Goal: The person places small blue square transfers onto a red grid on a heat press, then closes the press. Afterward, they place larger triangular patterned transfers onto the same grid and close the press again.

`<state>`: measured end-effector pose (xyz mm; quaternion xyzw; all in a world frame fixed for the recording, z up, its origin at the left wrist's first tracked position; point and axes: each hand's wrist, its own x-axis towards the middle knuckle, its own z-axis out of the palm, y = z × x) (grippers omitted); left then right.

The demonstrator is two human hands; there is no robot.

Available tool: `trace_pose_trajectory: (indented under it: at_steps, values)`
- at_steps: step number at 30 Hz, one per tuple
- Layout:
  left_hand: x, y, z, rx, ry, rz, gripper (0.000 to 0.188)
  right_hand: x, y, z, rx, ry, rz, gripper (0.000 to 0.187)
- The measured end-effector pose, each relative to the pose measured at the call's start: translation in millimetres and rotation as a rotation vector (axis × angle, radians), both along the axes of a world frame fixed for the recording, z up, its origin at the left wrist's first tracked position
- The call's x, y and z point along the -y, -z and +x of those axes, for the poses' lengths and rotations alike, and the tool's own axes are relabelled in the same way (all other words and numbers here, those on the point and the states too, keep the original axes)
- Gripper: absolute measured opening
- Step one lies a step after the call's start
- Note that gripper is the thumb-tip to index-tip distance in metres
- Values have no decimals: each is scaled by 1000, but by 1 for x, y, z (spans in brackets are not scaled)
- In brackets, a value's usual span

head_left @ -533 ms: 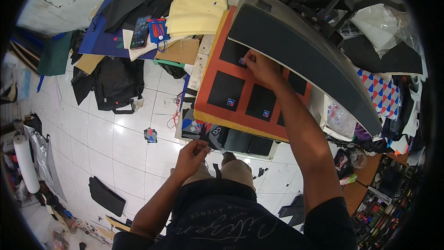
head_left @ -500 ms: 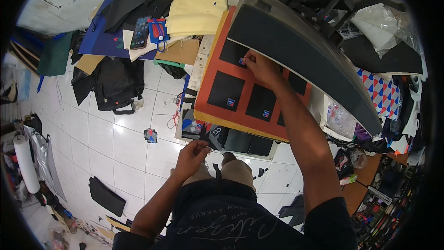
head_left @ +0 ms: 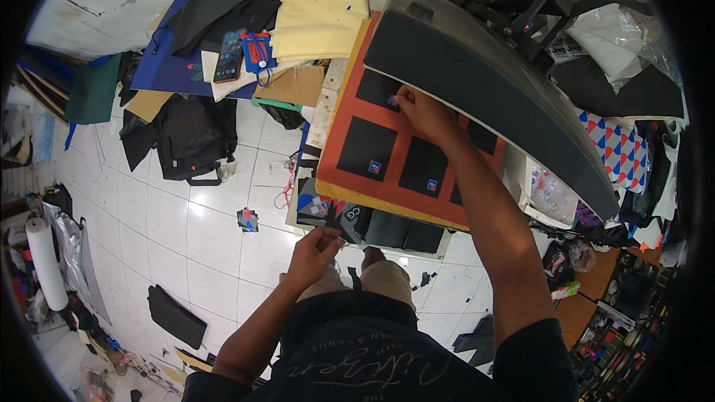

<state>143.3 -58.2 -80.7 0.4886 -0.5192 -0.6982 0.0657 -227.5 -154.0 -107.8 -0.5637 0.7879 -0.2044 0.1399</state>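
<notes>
Under the raised dark upper plate [head_left: 477, 97] of a heat press, several black rectangular pieces lie on an orange-red pad [head_left: 387, 120]. Two of them, the near-left black piece [head_left: 362, 143] and the middle black piece [head_left: 417, 155], each bear a small blue and red logo patch in a lower corner. My right hand [head_left: 428, 115] reaches in over the pad, fingertips pinched at the logo patch [head_left: 392, 100] of the far-left black piece. My left hand [head_left: 314, 254] is held low before the press, thumb and fingertips pressed together; what they hold is too small to make out.
Below the pad's near edge a tray holds dark and patterned pieces [head_left: 313, 205]. Left of the press lie folded yellow cloth [head_left: 316, 18], a phone [head_left: 229, 56] and dark sheets. A black bag [head_left: 195, 138] and scraps [head_left: 248, 219] are on the tiled floor.
The whole view has shifted slightly. My right hand stays at the far-left piece's logo patch, and my left hand keeps its pinch in nearly the same place.
</notes>
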Motion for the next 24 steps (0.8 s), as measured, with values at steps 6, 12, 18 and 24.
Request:
trace_pose_trajectory:
  at_steps: [6, 12, 18, 24]
  values:
    - [3, -5, -3, 18, -24, -23, 22, -14, -12, -5, -240, 56, -166, 30]
    - [1, 0, -5, 29, -1, -36, 21, -29, -16, -7, -183, 50, -165, 29]
    - [2, -2, -11, 44, 2, 22, 21, -22, -12, 9, 58, 36, -143, 28]
    - [0, 4, -6, 2, 15, -87, 21, -18, -8, 15, -16, -13, -171, 29]
